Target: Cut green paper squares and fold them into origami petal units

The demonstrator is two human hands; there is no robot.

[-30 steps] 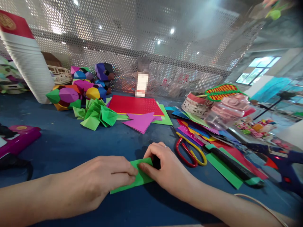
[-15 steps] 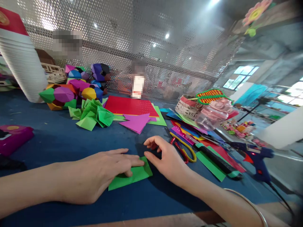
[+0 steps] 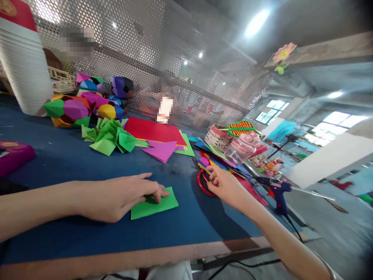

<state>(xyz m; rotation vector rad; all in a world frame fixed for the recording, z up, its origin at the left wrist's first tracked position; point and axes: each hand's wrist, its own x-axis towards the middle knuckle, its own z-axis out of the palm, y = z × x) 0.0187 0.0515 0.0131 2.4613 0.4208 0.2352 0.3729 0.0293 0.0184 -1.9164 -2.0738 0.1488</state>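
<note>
My left hand (image 3: 132,194) lies on a green folded paper (image 3: 163,202) on the blue table, fingers spread and pressing on it from above. Its right end and lower edge show; the rest is under the hand. To the right, my right hand (image 3: 223,184) has its fingers curled at the scissors (image 3: 201,187). Their red handle loop shows left of the fingers, and part of the yellow handle is between the fingertips. The blades are hidden.
Behind lie a green folded-paper piece (image 3: 112,136), purple paper (image 3: 161,149) and a red sheet (image 3: 157,131). Paper balls (image 3: 71,111) and stacked cups (image 3: 27,70) stand at left. A clear bottle (image 3: 240,149) and a glue gun (image 3: 276,190) are at right.
My right hand has moved right, from beside the green paper to the scissors, and its fingers have closed there. My left hand stays on the paper. The view has turned right.
</note>
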